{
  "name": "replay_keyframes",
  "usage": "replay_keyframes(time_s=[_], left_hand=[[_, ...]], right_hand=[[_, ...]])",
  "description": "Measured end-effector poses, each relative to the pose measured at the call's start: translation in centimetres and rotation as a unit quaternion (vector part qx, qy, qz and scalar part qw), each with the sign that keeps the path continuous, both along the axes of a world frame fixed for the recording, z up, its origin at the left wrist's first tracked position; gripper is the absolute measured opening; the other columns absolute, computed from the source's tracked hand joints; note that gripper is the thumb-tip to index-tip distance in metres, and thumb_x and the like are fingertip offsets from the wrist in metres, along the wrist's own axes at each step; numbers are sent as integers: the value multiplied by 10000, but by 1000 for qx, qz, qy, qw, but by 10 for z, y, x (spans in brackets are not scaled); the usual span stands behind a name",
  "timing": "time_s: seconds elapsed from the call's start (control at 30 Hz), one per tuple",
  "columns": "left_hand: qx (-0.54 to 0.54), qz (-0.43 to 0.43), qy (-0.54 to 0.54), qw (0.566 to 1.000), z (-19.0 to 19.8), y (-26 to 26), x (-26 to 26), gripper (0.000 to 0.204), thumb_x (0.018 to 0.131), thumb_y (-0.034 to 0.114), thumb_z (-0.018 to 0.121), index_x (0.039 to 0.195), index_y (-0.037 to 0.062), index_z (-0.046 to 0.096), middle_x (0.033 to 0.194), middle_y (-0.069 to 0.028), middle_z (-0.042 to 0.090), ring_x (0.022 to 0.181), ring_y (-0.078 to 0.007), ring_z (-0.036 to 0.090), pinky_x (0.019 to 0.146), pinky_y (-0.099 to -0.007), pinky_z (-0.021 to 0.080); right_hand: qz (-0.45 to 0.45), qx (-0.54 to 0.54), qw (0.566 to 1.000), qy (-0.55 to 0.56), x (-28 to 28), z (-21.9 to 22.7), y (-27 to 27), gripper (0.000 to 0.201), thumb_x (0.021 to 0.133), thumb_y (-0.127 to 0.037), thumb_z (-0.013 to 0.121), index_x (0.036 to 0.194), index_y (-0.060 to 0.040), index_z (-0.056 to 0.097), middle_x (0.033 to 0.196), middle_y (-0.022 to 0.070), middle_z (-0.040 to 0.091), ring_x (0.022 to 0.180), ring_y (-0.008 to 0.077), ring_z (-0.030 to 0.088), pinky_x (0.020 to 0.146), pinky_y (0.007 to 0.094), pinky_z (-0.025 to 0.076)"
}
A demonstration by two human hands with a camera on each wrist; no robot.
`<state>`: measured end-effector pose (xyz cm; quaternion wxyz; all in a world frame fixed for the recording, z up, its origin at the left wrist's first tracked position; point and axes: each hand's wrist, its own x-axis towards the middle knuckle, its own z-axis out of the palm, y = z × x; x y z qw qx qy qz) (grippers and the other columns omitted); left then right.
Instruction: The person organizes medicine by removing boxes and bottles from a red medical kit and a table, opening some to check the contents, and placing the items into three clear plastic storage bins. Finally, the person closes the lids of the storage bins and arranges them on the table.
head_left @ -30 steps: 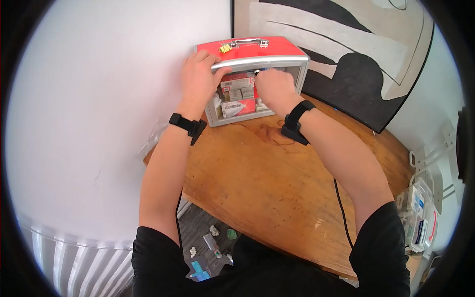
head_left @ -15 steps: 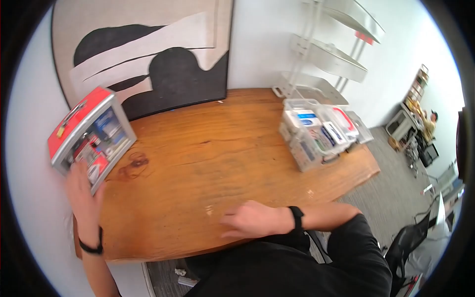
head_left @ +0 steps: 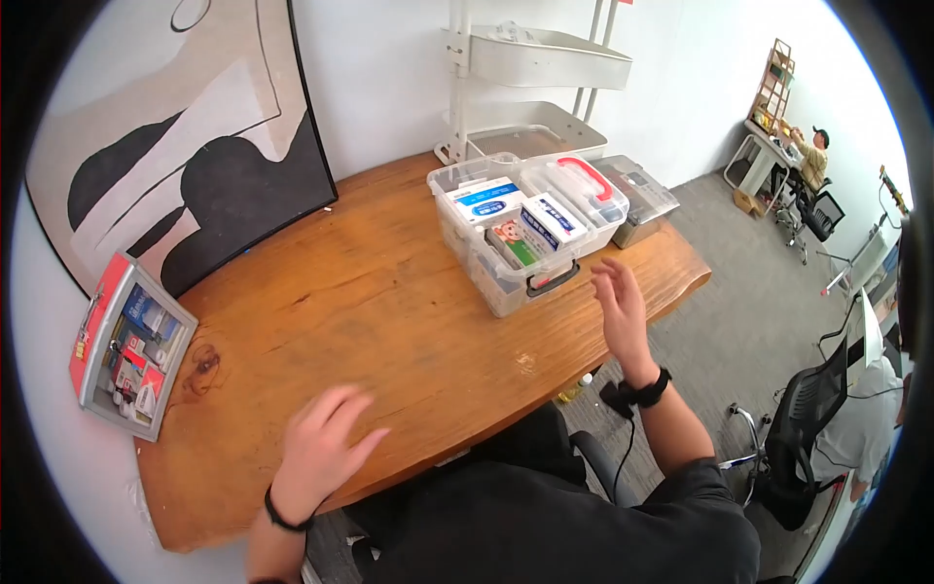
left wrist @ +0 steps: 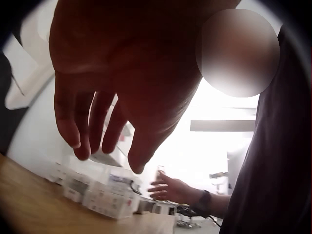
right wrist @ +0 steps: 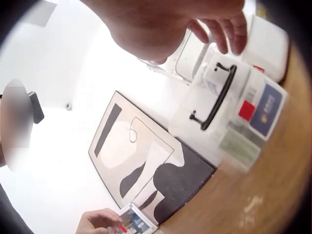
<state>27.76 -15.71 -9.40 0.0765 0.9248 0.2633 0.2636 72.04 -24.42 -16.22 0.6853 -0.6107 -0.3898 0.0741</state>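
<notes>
My right hand (head_left: 623,316), fingers loosely spread, is in the air beside the front right corner of a clear plastic box (head_left: 501,292) with a black handle (head_left: 553,279). Small cartons (head_left: 553,222) fill the box. In the right wrist view the fingers (right wrist: 229,36) are near the box (right wrist: 195,100) and hold nothing. My left hand (head_left: 319,453) is over the table's front edge, thumb apart and empty. A red and silver case (head_left: 97,321) with a clear front stands at the table's left end, medicine packs (head_left: 136,375) inside it.
The wooden table (head_left: 389,341) carries a second grey clear box (head_left: 637,195) behind the first. A white tiered rack (head_left: 545,63) stands at the back, a framed picture (head_left: 224,185) leans on the wall. Office chairs (head_left: 778,457) and seated people are to the right.
Both hands have left the red case; the right moved to the clear box, the left came back toward the table's front edge. The head view has turned right.
</notes>
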Motion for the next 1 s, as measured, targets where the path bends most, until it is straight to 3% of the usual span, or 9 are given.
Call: replay_keyframes(time_s=[0.17,0.3,0.37,0.43,0.63,0.77,0.8,0.87,1.0], left_hand=[[144,-126,-20,981,22,53,191,638,926,398,844,1412,38,642,1213,-151,708,1054,-322,751,811,-407,640],[150,-85,72,982,-6,69,258,411,957,415,795,1145,62,700,1056,-85,726,952,-257,751,726,-389,610],[173,-39,106,978,-12,71,250,351,968,411,778,1045,78,700,992,-61,724,912,-237,745,704,-376,598],[218,-51,8,975,-17,71,236,291,977,364,770,921,101,660,889,-35,686,850,-215,710,681,-355,579],[203,-9,11,979,-8,73,136,259,953,326,789,932,102,660,889,-27,652,839,-205,666,675,-351,560],[169,32,63,983,-1,90,44,230,915,230,808,977,57,669,967,-120,668,907,-338,675,780,-439,580],[156,47,72,984,5,94,24,216,921,223,801,973,55,676,966,-110,670,935,-303,669,814,-428,574],[91,93,56,990,1,110,-17,243,917,139,792,1047,-2,643,1042,-182,658,997,-412,639,845,-493,547],[41,132,43,989,3,133,-68,279,909,39,761,1153,-29,644,1132,-239,672,1060,-459,651,906,-496,537]], right_hand=[[42,-126,991,-1,51,6,41,458,1126,-399,673,1197,54,685,1049,116,775,979,161,716,863,324,570],[35,-144,988,42,58,8,48,455,1119,-432,679,1035,15,667,881,75,729,801,114,667,699,291,534],[75,-144,986,26,67,-4,53,434,1127,-413,671,1011,4,650,831,50,690,749,105,632,644,283,508],[103,-139,985,7,51,3,56,412,1131,-397,667,1006,-5,644,812,33,671,728,102,617,626,282,498],[236,-189,953,-3,-26,21,69,297,1149,-293,645,1154,2,678,889,39,716,812,101,655,709,283,530],[367,-265,873,-184,-73,60,82,387,1093,-334,711,1238,25,717,1076,173,807,984,263,778,884,398,602],[371,-264,868,-198,-75,68,82,426,1070,-371,735,1235,21,718,1087,208,801,1002,304,785,886,417,606],[343,-266,879,-195,-54,73,84,438,1038,-377,776,1225,15,723,1087,193,805,1001,306,785,879,412,609],[35,-119,952,-280,40,87,97,464,991,-373,825,1244,6,738,1126,187,801,1075,335,775,912,438,603]])
